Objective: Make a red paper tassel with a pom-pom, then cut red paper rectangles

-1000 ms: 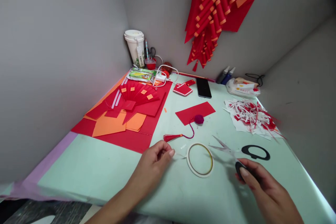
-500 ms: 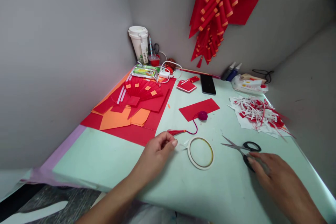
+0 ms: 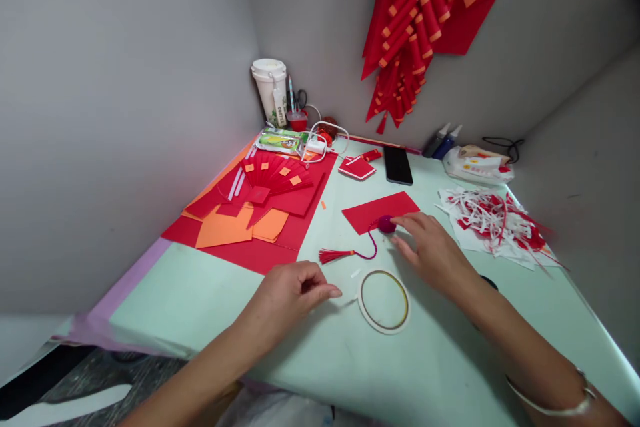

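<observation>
My left hand (image 3: pixel 299 290) is pinched closed at the loose end of the tape, beside a roll of white tape (image 3: pixel 363 313) lying flat on the table. My right hand (image 3: pixel 433 250) reaches over the table with thumb and fingers apart, its fingertips at a small purple yarn ball (image 3: pixel 386 224). From the ball a purple cord (image 3: pixel 374 243) curves down to a red tassel (image 3: pixel 336 255). Under the ball's edge lies a red paper rectangle (image 3: pixel 373 211). The scissors are mostly hidden beneath my right forearm; a bit of black handle (image 3: pixel 489 281) shows.
Red and orange papers (image 3: pixel 225 225) with a pleated red fan (image 3: pixel 275 173) cover the left side. Paper shreds (image 3: pixel 493 220) are heaped at right. A phone (image 3: pixel 398 165), glue bottles (image 3: pixel 443 141) and a lidded cup (image 3: pixel 271 90) stand or lie at the back.
My right hand has left the scissors and moved up and left to the yarn ball. My left hand has shifted slightly down, still pinched.
</observation>
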### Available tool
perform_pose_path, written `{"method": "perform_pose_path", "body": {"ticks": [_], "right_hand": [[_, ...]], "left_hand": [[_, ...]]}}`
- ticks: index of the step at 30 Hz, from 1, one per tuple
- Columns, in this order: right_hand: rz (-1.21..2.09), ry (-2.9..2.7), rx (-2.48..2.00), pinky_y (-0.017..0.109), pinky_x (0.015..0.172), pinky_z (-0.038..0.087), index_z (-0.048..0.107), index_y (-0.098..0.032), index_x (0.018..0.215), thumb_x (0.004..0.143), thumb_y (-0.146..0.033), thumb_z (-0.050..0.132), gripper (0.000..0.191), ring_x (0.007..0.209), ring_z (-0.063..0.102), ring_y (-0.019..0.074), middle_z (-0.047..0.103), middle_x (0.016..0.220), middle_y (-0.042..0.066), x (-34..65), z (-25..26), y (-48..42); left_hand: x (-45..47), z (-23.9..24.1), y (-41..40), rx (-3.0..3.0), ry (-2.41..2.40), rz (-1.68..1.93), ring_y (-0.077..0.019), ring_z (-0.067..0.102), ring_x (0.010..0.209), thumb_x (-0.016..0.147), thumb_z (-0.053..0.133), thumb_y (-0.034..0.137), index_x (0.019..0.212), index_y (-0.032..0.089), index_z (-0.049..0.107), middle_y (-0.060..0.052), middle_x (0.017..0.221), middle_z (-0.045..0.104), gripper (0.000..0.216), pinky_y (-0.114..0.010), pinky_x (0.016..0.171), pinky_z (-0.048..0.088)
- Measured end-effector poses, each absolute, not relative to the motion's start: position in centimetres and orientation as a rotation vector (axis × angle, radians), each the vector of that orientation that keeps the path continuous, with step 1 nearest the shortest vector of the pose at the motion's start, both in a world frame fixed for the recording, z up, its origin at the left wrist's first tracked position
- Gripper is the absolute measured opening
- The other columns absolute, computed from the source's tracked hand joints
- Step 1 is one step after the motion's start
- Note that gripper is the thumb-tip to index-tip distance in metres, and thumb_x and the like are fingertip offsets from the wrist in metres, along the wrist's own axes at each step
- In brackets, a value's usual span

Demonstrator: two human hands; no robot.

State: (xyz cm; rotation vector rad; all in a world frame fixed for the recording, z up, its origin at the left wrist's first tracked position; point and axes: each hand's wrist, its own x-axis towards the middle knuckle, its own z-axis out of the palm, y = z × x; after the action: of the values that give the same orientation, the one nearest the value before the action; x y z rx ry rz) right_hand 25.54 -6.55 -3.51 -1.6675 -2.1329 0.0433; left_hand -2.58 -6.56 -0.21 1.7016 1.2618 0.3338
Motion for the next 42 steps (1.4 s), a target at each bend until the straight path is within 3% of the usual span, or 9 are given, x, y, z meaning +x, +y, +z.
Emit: {"method": "perform_pose_path", "body": {"ticks": [4, 8, 12, 16, 23, 28, 34, 42], "right_hand": [[0.192, -2.091, -1.575, 0.046, 0.089, 0.048, 0.06, -0.018, 0.117, 0.09, -0.025, 0.054, 0.028, 0.103, 0.056, 0.0285, 0.062, 0.111, 0.013, 24.5, -2.5, -5.8], [0.567, -2.133, -1.358, 0.04, 0.09, 0.048, 0.062, -0.023, 0.114, 0.089, -0.025, 0.056, 0.025, 0.103, 0.058, 0.0234, 0.065, 0.109, 0.009, 21.4, -1.5, -8.0], [0.741, -2.256, -1.229, 0.038, 0.088, 0.049, 0.064, -0.023, 0.109, 0.08, -0.01, 0.057, 0.032, 0.099, 0.058, 0.0219, 0.065, 0.106, 0.007, 20.0, -1.8, -9.7], [0.741, -2.318, -1.249, 0.037, 0.086, 0.048, 0.065, -0.023, 0.106, 0.074, 0.001, 0.052, 0.042, 0.099, 0.055, 0.0221, 0.063, 0.105, 0.006, 20.7, -2.6, -9.8], [0.56, -2.421, -1.269, 0.036, 0.078, 0.048, 0.069, -0.021, 0.092, 0.088, -0.011, 0.055, 0.018, 0.088, 0.055, 0.022, 0.064, 0.091, 0.007, 21.2, -3.7, -9.5], [0.485, -2.481, -1.242, 0.035, 0.075, 0.048, 0.067, -0.023, 0.102, 0.092, -0.013, 0.051, 0.022, 0.086, 0.054, 0.0212, 0.064, 0.09, 0.006, 21.5, -4.1, -9.3], [0.454, -2.436, -1.252, 0.036, 0.078, 0.048, 0.066, -0.019, 0.097, 0.095, -0.019, 0.049, 0.017, 0.087, 0.055, 0.022, 0.065, 0.09, 0.007, 22.0, -4.5, -8.9], [0.458, -2.091, -1.225, 0.035, 0.079, 0.048, 0.059, -0.019, 0.101, 0.094, -0.014, 0.048, 0.013, 0.09, 0.056, 0.0207, 0.061, 0.094, 0.008, 22.7, -3.9, -8.7]], "left_hand": [[-2.6, 0.5, -5.9, 1.774, 1.259, 0.287, -0.0113, 0.037, 0.054, 0.074, 0.063, 0.047, 0.06, 0.018, 0.059, 0.004, 0.055, 0.048, 0.033, -0.022, 0.05, 0.026], [-2.2, 0.4, -5.4, 1.729, 1.209, 0.324, -0.0121, 0.04, 0.057, 0.078, 0.059, 0.043, 0.066, 0.017, 0.061, 0.003, 0.058, 0.048, 0.029, -0.022, 0.051, 0.027], [-2.0, -0.1, -5.4, 1.665, 1.151, 0.346, -0.0127, 0.043, 0.06, 0.079, 0.058, 0.041, 0.074, 0.016, 0.065, 0.002, 0.062, 0.052, 0.026, -0.022, 0.054, 0.031], [-2.0, 0.0, -5.8, 1.643, 1.115, 0.352, -0.0141, 0.05, 0.068, 0.082, 0.055, 0.034, 0.082, 0.018, 0.068, 0.0, 0.073, 0.061, 0.021, -0.022, 0.06, 0.037], [-2.2, 0.4, -6.9, 1.688, 1.076, 0.356, -0.0141, 0.056, 0.074, 0.085, 0.055, 0.031, 0.081, 0.019, 0.067, 0.0, 0.08, 0.065, 0.018, -0.022, 0.068, 0.04], [-2.3, 0.4, -7.6, 1.748, 1.04, 0.333, -0.013, 0.056, 0.072, 0.086, 0.054, 0.028, 0.081, 0.018, 0.067, 0.0, 0.081, 0.065, 0.017, -0.021, 0.067, 0.04], [-2.3, 0.4, -8.0, 1.818, 1.0, 0.343, -0.0132, 0.057, 0.075, 0.087, 0.054, 0.026, 0.082, 0.018, 0.067, -0.001, 0.081, 0.064, 0.017, -0.021, 0.069, 0.041], [-2.6, 0.2, -8.1, 1.936, 0.97, 0.602, -0.0127, 0.056, 0.074, 0.091, 0.05, 0.026, 0.083, 0.019, 0.063, -0.001, 0.079, 0.061, 0.017, -0.022, 0.069, 0.041]]}}
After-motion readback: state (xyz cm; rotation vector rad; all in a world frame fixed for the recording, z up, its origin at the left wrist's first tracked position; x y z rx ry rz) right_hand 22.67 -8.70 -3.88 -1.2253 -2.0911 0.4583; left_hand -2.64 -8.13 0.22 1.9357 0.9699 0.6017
